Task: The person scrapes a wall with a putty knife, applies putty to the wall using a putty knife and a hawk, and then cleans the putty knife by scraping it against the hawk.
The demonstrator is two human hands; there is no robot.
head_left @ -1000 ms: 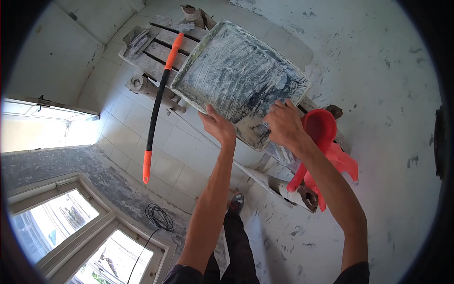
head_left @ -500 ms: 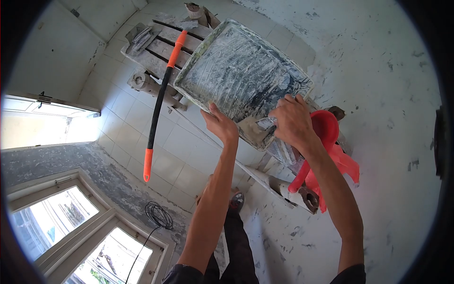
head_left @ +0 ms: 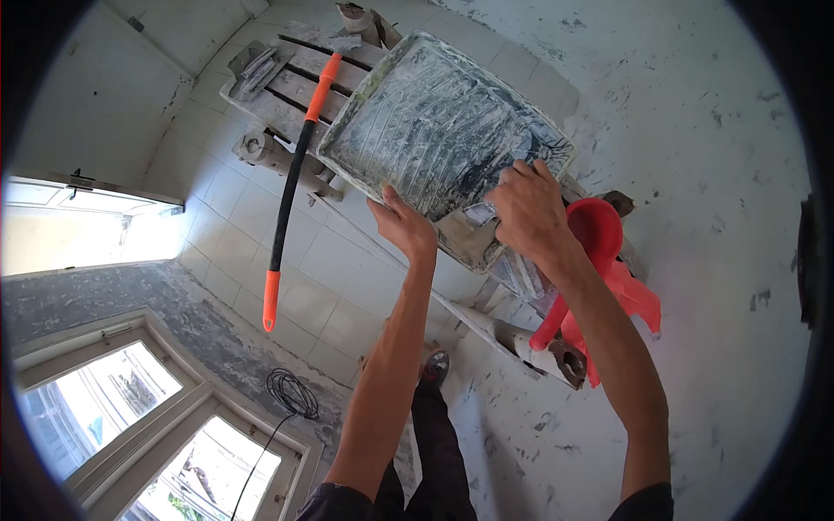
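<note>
A large paint tray [head_left: 417, 130], ribbed and smeared with dried grey-white paint, lies tilted in view on a slatted wooden bench. My left hand [head_left: 406, 224] grips its near rim, thumb over the edge and fingers underneath. My right hand [head_left: 528, 208] is closed over the tray's lower right end, around a flat scraper [head_left: 478, 213]. Only a bit of its pale, shiny blade shows; my fingers hide the rest. Beneath the blade, wet greyish-beige paint [head_left: 466, 240] pools in the tray's corner.
An extension pole [head_left: 294, 187] with orange ends leans across the slatted bench [head_left: 300, 91]. A red dipper [head_left: 598, 227] and red plastic [head_left: 630, 304] sit by my right forearm. Scraps [head_left: 261, 69] lie at the bench's far left; a coiled black cable [head_left: 292, 395] is near the windows.
My right hand has shifted slightly up and left along the tray's end with the scraper. My left hand keeps its hold on the rim.
</note>
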